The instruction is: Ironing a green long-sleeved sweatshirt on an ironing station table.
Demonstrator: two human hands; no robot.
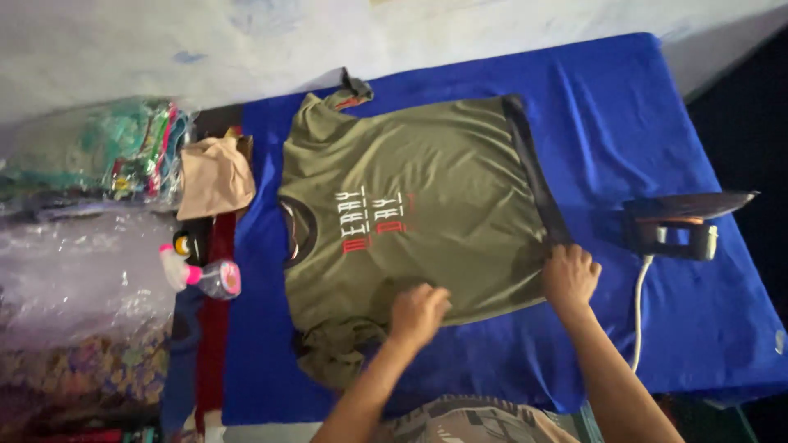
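An olive-green T-shirt [427, 213] lies flat, front up, on a bright blue cloth [657, 123] that covers the work surface. The shirt is turned sideways to the viewer: its dark-ribbed round collar [297, 231] points to the left, and its hem, edged with a dark band [533, 176], runs down the right side. Red and white lettering sits across the chest. The far sleeve [341, 94] sticks out at the top with a dark cuff, while the near sleeve [336, 349] is bunched and wrinkled at the lower left corner (the rest of the body looks fairly smooth, with soft creases only).

The left hand [417, 313] rests on the shirt's near edge, fingers curled down onto the fabric; whether it pinches the cloth or only presses on it I cannot tell. The right hand [569, 275] is at the near hem corner, fingers closed on the fabric there, just below the dark band.

To the right of the shirt, well apart from both hands, an electric iron [685, 220] stands on the blue cloth, its white cord [639, 312] trailing toward the viewer. To the left, off the blue cloth, lie a tan folded garment [215, 176], a pink-and-clear spray bottle [201, 275], and plastic-wrapped bundles of colourful fabric [90, 156].
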